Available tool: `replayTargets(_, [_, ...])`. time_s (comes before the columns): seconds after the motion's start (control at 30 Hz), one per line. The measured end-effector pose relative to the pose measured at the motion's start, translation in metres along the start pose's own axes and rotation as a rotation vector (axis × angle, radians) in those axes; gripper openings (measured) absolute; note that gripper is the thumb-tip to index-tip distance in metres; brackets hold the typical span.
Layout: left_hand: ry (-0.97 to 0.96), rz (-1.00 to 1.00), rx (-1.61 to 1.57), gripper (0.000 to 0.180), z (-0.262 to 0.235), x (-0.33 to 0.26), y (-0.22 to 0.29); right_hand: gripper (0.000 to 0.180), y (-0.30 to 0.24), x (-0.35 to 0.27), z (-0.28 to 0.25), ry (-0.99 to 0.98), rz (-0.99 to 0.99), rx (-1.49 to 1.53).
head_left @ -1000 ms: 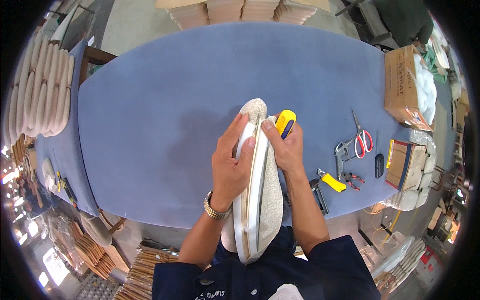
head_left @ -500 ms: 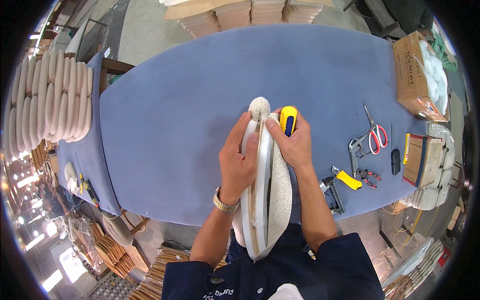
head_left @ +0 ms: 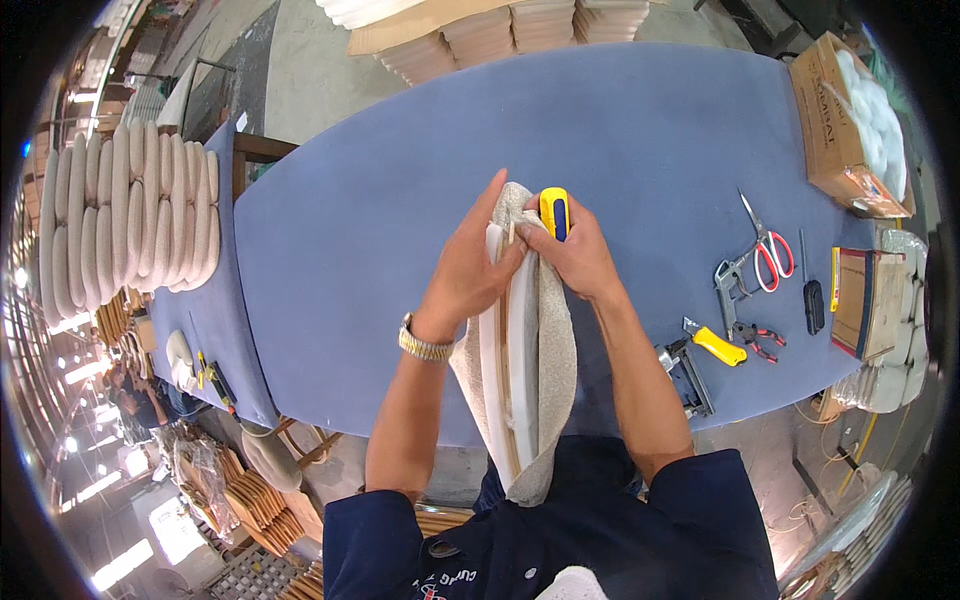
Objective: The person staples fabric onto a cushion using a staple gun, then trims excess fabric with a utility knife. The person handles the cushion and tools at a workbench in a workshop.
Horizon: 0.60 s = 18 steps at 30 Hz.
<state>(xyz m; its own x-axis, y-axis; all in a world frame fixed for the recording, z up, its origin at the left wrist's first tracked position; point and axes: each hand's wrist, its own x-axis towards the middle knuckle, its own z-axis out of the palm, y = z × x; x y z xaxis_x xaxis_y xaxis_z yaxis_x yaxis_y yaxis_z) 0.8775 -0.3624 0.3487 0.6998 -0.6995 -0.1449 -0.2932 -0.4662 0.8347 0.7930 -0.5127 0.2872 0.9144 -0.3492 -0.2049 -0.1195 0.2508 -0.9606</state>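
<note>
Looking down from the head view, we see a cushion [head_left: 554,350] held on its edge above the near side of the blue table [head_left: 370,260], its long axis running toward the person's dark shirt [head_left: 620,500]. White foam [head_left: 522,370] lines both sides of a thin wooden board [head_left: 504,400], and a pale fabric cover [head_left: 562,310] hangs loose around them. The left hand [head_left: 466,265] is closed on the cushion's far end, its thumb near the board edge and its index finger pointing up beside the cover. A watch [head_left: 426,346] sits on that wrist. The right hand [head_left: 580,258] pinches the cover at the same end, close to the left thumb, and at once keeps a yellow tool [head_left: 553,213] with a blue part gripped against the palm.

On the table to the right lie red-and-white scissors [head_left: 772,260], a grey air gun [head_left: 728,285], a yellow knife [head_left: 719,346], pliers [head_left: 757,340], a stapler [head_left: 688,382] and a black screwdriver [head_left: 814,308]. Behind them stands a carton [head_left: 828,125] with white stuffing [head_left: 872,120]. At left, pale pads [head_left: 130,225] stand packed in rows.
</note>
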Motion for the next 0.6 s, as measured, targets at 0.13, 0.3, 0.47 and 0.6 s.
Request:
replayTargets(0.13, [-0.012,0.132,0.164,0.079,0.002,0.016,-0.008,0.034,0.002,0.003,-0.008,-0.085,0.106,0.095])
replayTargets(0.3, [-0.028,-0.055,0.137,0.071,0.012,0.025,-0.001,0.035,-0.01,-0.001,-0.019,-0.075,0.024,0.01])
replayTargets(0.47, [0.05,-0.064,0.263,0.07,0.018,0.021,0.005,0.025,-0.071,-0.007,-0.039,0.174,-0.401,0.049])
replayTargets(0.6, [0.011,-0.141,0.346,0.071,0.017,0.025,0.016,0.018,-0.115,-0.005,-0.058,-0.108,-0.763,0.859])
